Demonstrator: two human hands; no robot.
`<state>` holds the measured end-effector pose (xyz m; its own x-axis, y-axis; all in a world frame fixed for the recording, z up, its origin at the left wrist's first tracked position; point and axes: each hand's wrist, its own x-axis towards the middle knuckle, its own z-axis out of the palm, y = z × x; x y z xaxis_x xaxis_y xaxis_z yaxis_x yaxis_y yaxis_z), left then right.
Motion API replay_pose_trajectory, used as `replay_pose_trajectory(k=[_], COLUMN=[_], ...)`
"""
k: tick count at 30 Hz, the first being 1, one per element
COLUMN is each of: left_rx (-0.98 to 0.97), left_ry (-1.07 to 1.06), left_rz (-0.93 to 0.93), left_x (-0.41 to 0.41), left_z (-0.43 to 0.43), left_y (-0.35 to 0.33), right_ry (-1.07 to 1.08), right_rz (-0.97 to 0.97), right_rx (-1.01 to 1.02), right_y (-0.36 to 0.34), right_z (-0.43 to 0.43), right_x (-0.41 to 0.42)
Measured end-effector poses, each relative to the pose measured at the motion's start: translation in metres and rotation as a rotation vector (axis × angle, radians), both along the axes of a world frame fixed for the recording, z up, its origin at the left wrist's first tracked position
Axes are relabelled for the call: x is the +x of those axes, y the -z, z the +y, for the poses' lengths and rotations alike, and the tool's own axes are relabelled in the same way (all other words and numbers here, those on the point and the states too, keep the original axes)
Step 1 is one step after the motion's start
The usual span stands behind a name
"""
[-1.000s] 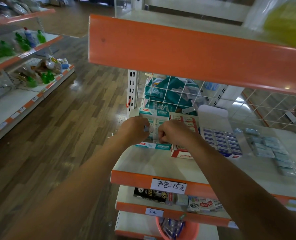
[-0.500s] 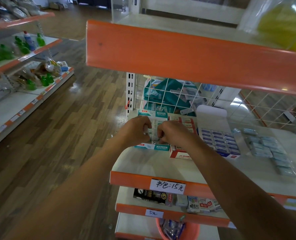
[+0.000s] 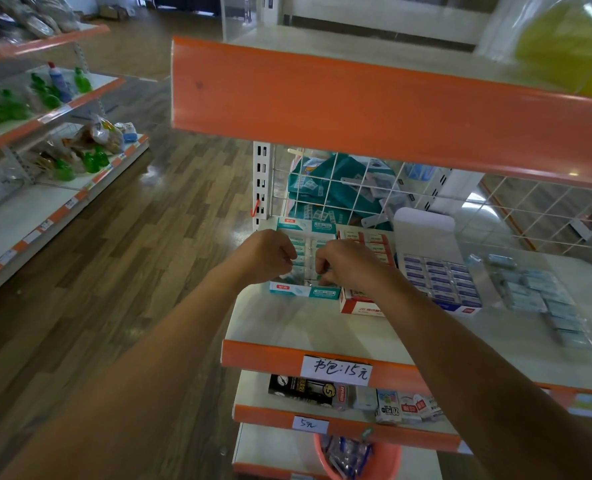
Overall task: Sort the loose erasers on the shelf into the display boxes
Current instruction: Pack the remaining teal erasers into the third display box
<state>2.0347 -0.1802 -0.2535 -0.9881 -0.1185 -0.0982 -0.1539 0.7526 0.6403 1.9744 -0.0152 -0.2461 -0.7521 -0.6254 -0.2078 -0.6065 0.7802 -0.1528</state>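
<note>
A teal display box [image 3: 305, 292] of wrapped erasers sits at the left end of the white shelf [image 3: 305, 327]. My left hand [image 3: 268, 258] hovers over its left side, fingers curled, pinching a small eraser at the thumb. Over the box's right side, my right hand [image 3: 348, 265] curls its fingertips down onto an eraser near the front row. To the right stand a red display box [image 3: 360, 308] and a blue-eraser box [image 3: 439, 275]. Several loose pale-blue erasers [image 3: 536, 296] lie in rows further right on the shelf.
An orange-edged upper shelf [image 3: 356, 109] overhangs close above. A wire mesh back [image 3: 426, 202] closes the rear, with teal bags behind it. The blue box's white lid [image 3: 424, 230] stands upright. Lower shelves hold small packs [image 3: 308, 389]; a pink bucket [image 3: 356, 459] sits below.
Both hands have stayed over the teal box with only small finger shifts. The view has drifted slightly.
</note>
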Motion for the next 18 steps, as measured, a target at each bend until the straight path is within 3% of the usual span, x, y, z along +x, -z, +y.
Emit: replay_pose_trajectory(k=[18], left_rx=[-0.299], left_ry=[0.108], left_rz=[-0.063], left_x=[-0.014], left_z=[-0.003], left_y=[-0.003], right_ry=[-0.02], right_rz=[0.007], right_rx=[0.014], right_y=[0.001], right_z=[0.0], right_x=[-0.003])
